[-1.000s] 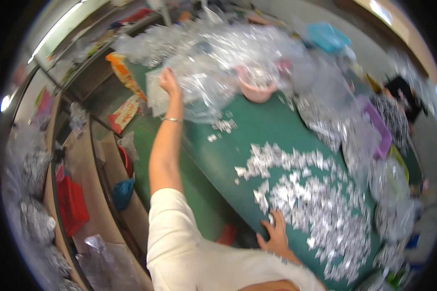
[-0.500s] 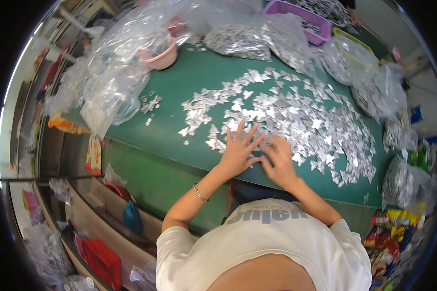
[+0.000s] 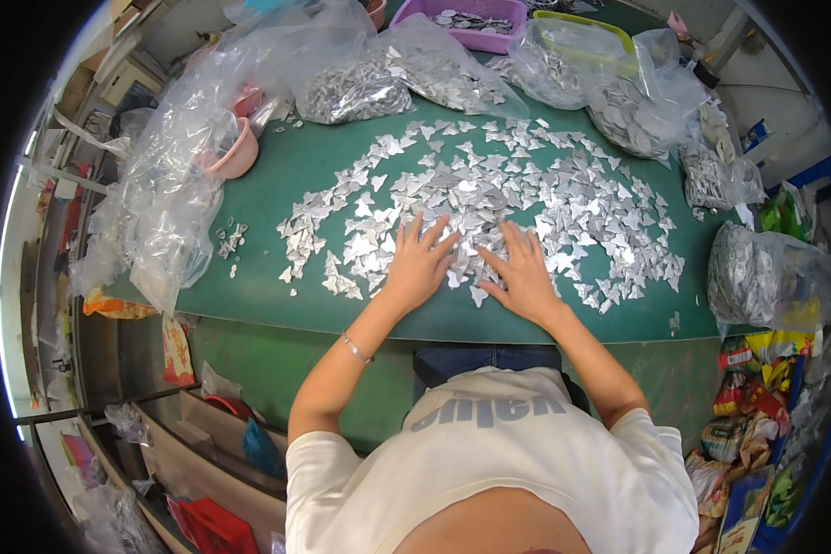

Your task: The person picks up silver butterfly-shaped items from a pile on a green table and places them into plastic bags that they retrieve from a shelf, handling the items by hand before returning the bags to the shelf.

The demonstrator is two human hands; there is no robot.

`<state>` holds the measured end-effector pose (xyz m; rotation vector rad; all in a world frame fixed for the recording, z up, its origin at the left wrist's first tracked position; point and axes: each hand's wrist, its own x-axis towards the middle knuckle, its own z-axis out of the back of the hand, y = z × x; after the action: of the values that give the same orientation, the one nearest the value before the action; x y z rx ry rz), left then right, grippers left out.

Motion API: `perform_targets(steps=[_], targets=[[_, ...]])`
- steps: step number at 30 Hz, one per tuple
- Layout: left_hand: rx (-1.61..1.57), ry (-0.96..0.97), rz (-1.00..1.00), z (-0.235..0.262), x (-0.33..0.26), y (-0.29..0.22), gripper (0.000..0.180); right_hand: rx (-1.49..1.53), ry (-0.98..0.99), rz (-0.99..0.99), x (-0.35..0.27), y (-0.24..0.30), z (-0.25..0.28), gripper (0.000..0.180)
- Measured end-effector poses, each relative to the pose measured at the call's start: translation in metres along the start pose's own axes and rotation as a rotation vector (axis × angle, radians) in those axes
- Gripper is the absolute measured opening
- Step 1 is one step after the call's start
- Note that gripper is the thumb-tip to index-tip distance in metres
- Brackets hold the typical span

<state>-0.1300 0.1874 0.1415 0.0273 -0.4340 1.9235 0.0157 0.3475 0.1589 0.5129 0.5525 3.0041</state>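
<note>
A wide heap of small silver metal pieces (image 3: 526, 198) lies spread over the green table (image 3: 277, 185). My left hand (image 3: 420, 263) rests flat on the near part of the heap, fingers spread. My right hand (image 3: 524, 275) lies flat beside it, also with fingers apart, on the pieces near the table's front edge. Neither hand grips anything. A thin bracelet (image 3: 355, 348) sits on my left wrist.
Clear plastic bags of silver pieces (image 3: 388, 78) line the far side; a big crumpled bag (image 3: 162, 203) hangs over the left edge by a pink bowl (image 3: 235, 157). A purple tray (image 3: 475, 23) and a green-rimmed box (image 3: 582, 46) stand behind. Another full bag (image 3: 766, 277) sits right.
A second ago my left arm reached far out to the plastic bags; it came back, and both hands now lie flat on the heap. The view has turned to face the table.
</note>
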Motion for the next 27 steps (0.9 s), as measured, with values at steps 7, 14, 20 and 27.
perform_targets(steps=[7,14,20,27], targets=[[-0.041,0.040,0.057,0.006,-0.037,-0.022,0.039,0.207,-0.015,0.088,-0.029,-0.019,0.015,0.028],[-0.018,-0.080,0.136,0.004,-0.013,-0.052,0.045,0.280,-0.136,-0.057,-0.025,-0.035,0.032,0.023],[0.113,-0.047,0.012,-0.013,-0.006,-0.061,0.043,0.041,-0.217,0.099,0.049,-0.058,0.011,0.021],[0.064,-0.120,0.045,-0.020,-0.011,-0.060,0.037,0.397,-0.310,-0.115,0.062,-0.086,-0.006,0.012]])
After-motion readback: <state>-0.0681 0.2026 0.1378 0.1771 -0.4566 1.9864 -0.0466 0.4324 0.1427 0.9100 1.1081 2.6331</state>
